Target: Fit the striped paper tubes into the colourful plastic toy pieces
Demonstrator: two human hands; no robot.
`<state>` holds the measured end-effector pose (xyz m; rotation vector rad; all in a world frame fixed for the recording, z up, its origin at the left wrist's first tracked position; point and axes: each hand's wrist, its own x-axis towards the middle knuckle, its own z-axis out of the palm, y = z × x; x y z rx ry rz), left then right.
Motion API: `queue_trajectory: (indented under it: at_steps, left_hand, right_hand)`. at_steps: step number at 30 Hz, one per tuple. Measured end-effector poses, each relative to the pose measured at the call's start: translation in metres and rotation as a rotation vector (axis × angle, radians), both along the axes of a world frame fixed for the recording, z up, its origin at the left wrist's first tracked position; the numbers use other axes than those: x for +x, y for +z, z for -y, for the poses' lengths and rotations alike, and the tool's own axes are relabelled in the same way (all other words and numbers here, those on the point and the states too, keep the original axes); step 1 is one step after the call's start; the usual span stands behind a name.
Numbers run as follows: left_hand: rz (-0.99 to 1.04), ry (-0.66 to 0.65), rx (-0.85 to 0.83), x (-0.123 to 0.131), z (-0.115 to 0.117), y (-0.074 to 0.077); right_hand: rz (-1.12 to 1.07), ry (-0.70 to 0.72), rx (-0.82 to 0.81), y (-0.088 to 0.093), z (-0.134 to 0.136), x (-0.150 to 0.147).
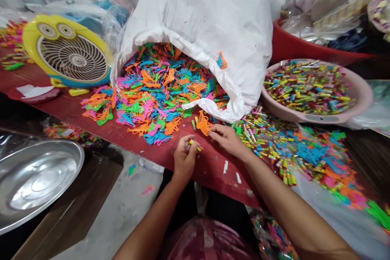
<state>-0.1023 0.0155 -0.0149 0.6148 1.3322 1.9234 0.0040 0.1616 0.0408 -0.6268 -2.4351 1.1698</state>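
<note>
Pinching yellow piece (194, 145), L hand (184, 159), long axis rightward

Open red tabletop (213, 174) by the hands (227, 140), plastic pieces (158, 105) heaped ahead, white sack (198, 20) behind

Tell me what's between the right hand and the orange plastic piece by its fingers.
Nothing visible stands in the way: the right hand has its fingertips right up against the orange plastic piece.

The left hand (184, 159) pinches a yellow piece (194, 144); the right hand (227, 140) touches an orange plastic shape (203, 123).
</note>
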Motion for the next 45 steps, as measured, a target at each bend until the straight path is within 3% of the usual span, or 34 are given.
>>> queue_trajectory:
  at_steps: [2,4,12,18,22,26,38,45]
  left_hand:
    - [0.032,-0.003,-0.012,0.000,-0.004,0.004]
    - [0.066,-0.019,-0.033,0.003,-0.008,0.007]
    - [0.162,-0.136,-0.032,0.020,-0.023,0.013]
    - [-0.185,-0.236,-0.042,0.018,-0.019,0.017]
    - [-0.119,-0.250,-0.007,0.018,-0.017,0.011]
    - [-0.121,-0.286,-0.020,0.019,-0.019,0.002]
    - [-0.436,-0.208,0.009,0.018,-0.018,-0.003]
    - [-0.814,-0.152,-0.049,0.018,-0.016,-0.001]
  right_hand:
    - [-0.013,-0.017,-0.219,0.002,0.007,0.017]
    - [-0.018,-0.038,-0.326,0.003,0.015,0.030]
    - [-0.050,-0.106,-0.347,-0.005,0.036,0.053]
    - [-0.083,-0.157,-0.387,-0.005,0.044,0.058]
    - [-0.134,-0.256,-0.323,-0.004,0.044,0.065]
    - [-0.152,-0.252,-0.239,0.000,0.047,0.066]
    - [-0.081,-0.246,-0.066,-0.002,0.059,0.060]
    - [-0.051,-0.275,0.144,-0.004,0.064,0.061]
